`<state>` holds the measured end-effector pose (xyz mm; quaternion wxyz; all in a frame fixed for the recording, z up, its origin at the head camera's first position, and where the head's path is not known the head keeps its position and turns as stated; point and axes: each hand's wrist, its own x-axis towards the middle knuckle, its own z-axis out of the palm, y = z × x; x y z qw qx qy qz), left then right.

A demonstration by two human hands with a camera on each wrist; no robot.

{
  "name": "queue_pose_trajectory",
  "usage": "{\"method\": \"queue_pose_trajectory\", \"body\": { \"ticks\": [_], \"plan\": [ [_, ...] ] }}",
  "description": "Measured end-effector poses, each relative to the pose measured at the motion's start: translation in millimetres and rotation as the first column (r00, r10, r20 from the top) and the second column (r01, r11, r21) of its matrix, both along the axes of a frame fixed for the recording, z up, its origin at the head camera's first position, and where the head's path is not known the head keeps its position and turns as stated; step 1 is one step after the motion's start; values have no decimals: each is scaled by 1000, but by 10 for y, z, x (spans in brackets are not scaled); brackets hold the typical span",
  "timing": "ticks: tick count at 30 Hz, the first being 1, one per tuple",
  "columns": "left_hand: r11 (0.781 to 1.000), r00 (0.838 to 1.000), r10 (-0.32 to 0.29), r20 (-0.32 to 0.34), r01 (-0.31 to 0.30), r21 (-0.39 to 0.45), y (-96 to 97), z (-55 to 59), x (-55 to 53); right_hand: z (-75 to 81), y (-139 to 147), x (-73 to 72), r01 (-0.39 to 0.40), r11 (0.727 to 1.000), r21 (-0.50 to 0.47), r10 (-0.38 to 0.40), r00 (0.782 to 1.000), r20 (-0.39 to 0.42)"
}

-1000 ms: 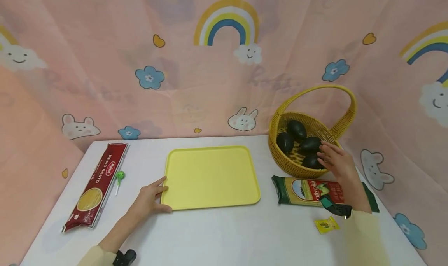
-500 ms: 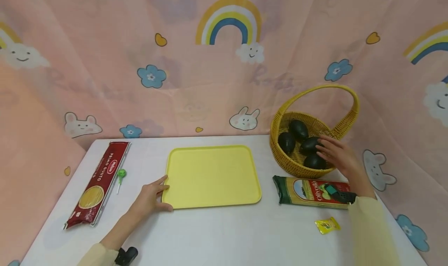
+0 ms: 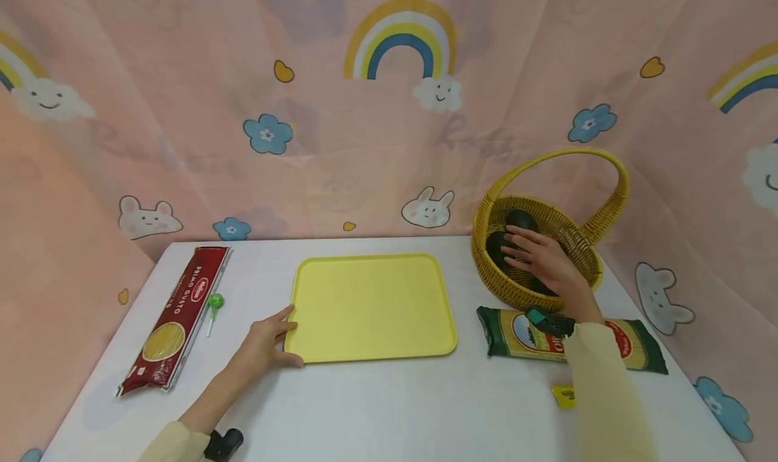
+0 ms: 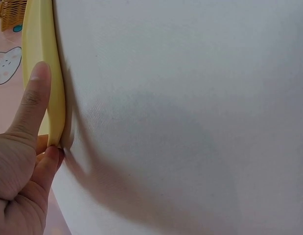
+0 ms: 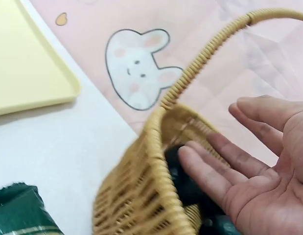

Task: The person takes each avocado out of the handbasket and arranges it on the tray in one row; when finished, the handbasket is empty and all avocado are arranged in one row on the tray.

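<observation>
A yellow rectangular tray (image 3: 371, 306) lies on the white table. My left hand (image 3: 263, 344) holds its near left corner, thumb along the front edge and fingers at the left side. My right hand (image 3: 547, 263) is over the yellow wicker basket (image 3: 494, 283), fingers extended above several dark avocados (image 3: 521, 219), some of them hidden by the hand. In the right wrist view, the fingertips overlap a dark avocado (image 5: 186, 188) just inside the basket's rim, and the palm looks unclosed.
A green and red pasta packet (image 3: 644, 347) lies before the basket, partly under the right arm. A small yellow wrapped candy (image 3: 564, 396) is by the sleeve. At left lie a red spaghetti packet (image 3: 176, 320) and a green lollipop (image 3: 215, 301). A pink printed cloth (image 3: 340, 151) hangs behind.
My right hand has moved left across the basket, from the avocados at its right side to those at the left. The left hand stays at the tray; the head view has shifted slightly.
</observation>
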<state>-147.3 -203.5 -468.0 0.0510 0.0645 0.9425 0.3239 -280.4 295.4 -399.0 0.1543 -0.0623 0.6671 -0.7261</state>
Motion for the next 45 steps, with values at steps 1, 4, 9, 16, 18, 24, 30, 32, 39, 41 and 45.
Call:
{"method": "queue_pose_trajectory", "body": {
  "ticks": [1, 4, 9, 16, 18, 24, 30, 32, 39, 41, 45],
  "plan": [
    [1000, 1000, 2, 2, -2, -1, -3, 0, 1, -3, -40, -15, -3, 1000, 23, 3, 1000, 10],
    [1000, 1000, 5, -2, -5, -4, -11, 3, 2, -26, -144, -56, -17, 994, 109, 14, 1000, 27],
    [1000, 1000, 16, -2, -16, -1, -24, -5, 12, -99, -236, -112, -69, 978, 198, 63, 997, 34],
    [1000, 1000, 27, -16, -27, -2, -50, -5, 37, -138, -196, -134, 11, 982, 188, -23, 998, 60],
    [999, 999, 31, -19, -31, -9, -64, -3, 40, -125, -193, -139, 69, 980, 185, -83, 994, 72],
    [1000, 999, 22, -32, -21, 10, -84, -22, 37, -77, -238, -202, 265, 953, 145, -283, 951, 123],
    [1000, 997, -10, -75, 10, -2, -49, -42, 25, -139, -267, -296, 339, 898, 281, -364, 930, 41],
    [1000, 997, -12, -76, 12, 1, -34, -43, 23, -180, -272, -329, 346, 875, 339, -375, 927, 22],
    [999, 998, 10, -54, -8, 35, -3, -45, 19, -290, -288, -439, 388, 875, 289, -429, 898, 95],
    [999, 999, 16, -44, -14, 46, 1, -46, 17, -297, -286, -452, 376, 895, 241, -412, 903, 121],
    [997, 999, 38, -20, -36, 67, 8, -43, 16, -287, -260, -450, 338, 928, 155, -361, 918, 164]
  ]
}}
